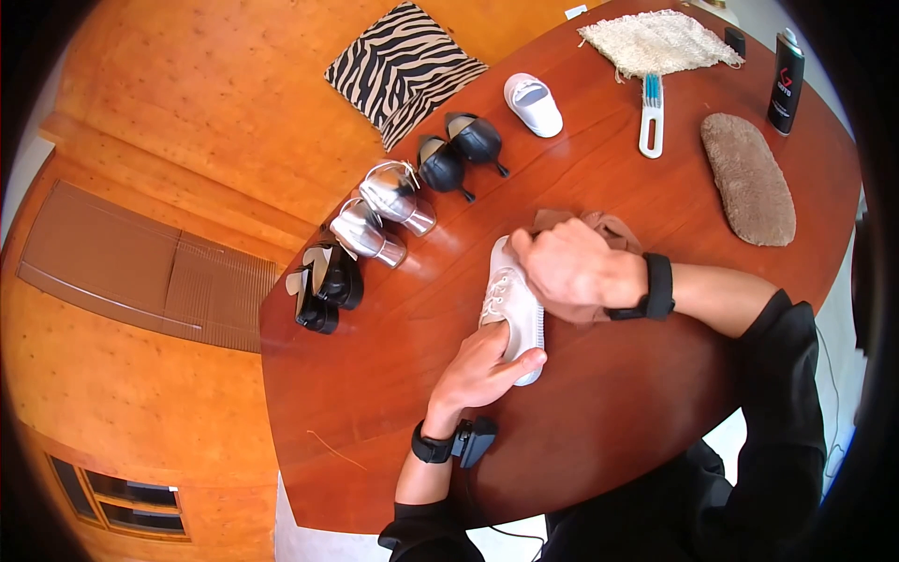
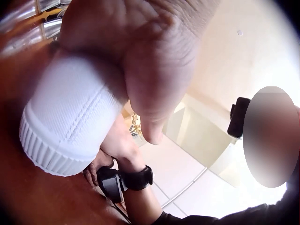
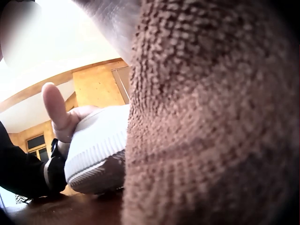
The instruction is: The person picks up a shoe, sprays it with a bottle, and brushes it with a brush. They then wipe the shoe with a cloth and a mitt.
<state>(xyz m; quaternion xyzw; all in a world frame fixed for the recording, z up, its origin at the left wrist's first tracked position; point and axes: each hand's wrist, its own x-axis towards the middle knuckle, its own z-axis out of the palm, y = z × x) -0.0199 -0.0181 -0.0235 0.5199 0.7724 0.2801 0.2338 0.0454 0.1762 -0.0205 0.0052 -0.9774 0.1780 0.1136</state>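
A white lace-up sneaker [image 1: 527, 339] rests on the table, its toe pointing away from me. My left hand [image 1: 471, 367] holds it from the heel end, fingers hidden inside the opening and thumb spread outward by the heel. The ribbed sole edge and the stitched heel [image 2: 70, 112] show large in the left wrist view. With my right hand [image 1: 576, 267] I grip a bunched brown cloth [image 1: 613, 229] at the sneaker's toe. The cloth's looped towel weave [image 3: 211, 112] fills much of the right wrist view and covers the front of the shoe.
Along the far left edge stand black shoes [image 1: 337, 276], silver heels [image 1: 393, 192], black heels [image 1: 473, 140] and another white sneaker [image 1: 536, 108]. Toward the back right lie a white-handled brush [image 1: 651, 126], a cream cloth [image 1: 660, 42], a brown fuzzy pad [image 1: 747, 178] and a black spray can [image 1: 787, 84].
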